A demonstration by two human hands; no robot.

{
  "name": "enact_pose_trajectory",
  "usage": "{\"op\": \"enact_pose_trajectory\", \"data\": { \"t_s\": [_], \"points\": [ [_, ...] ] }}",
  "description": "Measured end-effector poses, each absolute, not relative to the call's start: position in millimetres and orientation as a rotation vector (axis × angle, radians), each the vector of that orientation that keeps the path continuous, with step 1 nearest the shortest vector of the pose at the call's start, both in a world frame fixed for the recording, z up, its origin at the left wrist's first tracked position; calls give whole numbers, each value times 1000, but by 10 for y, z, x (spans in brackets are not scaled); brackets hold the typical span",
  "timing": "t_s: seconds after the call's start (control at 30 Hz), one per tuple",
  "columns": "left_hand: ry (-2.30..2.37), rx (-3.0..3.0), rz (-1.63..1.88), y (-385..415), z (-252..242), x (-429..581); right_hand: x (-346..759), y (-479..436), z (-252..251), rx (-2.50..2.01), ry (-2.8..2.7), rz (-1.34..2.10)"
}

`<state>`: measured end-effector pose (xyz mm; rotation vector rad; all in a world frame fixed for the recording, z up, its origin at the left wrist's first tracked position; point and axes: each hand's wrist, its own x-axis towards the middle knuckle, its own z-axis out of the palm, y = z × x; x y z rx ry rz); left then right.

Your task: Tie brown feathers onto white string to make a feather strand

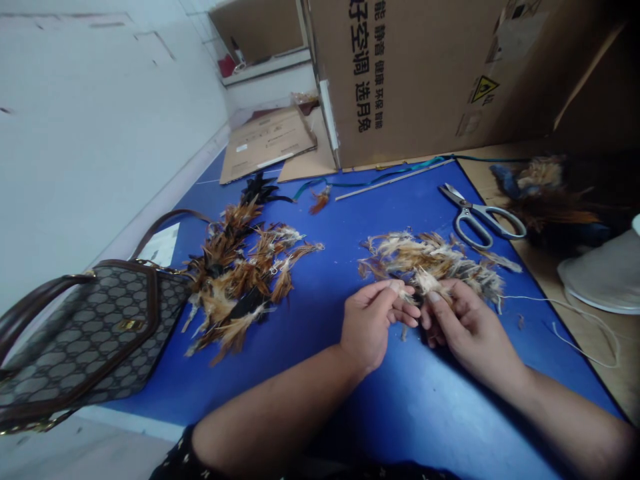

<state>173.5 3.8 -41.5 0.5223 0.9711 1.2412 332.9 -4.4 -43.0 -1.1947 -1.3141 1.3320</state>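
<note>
My left hand [374,319] and my right hand [463,323] meet over a blue mat [350,373], both pinched on a small tuft of pale feathers [423,283]. Right behind my fingers lies a loose heap of tan and grey feathers [440,260]. A white string [575,320] trails from that heap toward the right. To the left rests a larger pile of brown, orange and black feathers [240,273].
Scissors [480,217] lie behind the heap on the right. A patterned handbag [85,333] sits at the left edge. A big cardboard box [450,73] stands behind, with a thin stick [395,180] and teal ribbon [380,175] before it. Dark feathers [550,193] and a white object [605,273] are at right.
</note>
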Motion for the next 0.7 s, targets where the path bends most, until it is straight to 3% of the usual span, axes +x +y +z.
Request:
{"op": "enact_pose_trajectory", "data": {
  "t_s": [0.47,0.6,0.7],
  "points": [
    [919,736,1176,33,-564,1731,3349,-29,-479,-1122,-1516,1327],
    [1140,1032,1070,29,-506,1625,3412,-19,-549,-1201,-1635,1047],
    [1223,1648,1002,-21,-452,1519,3453,-32,-544,-1271,-1688,840]
  ]
}}
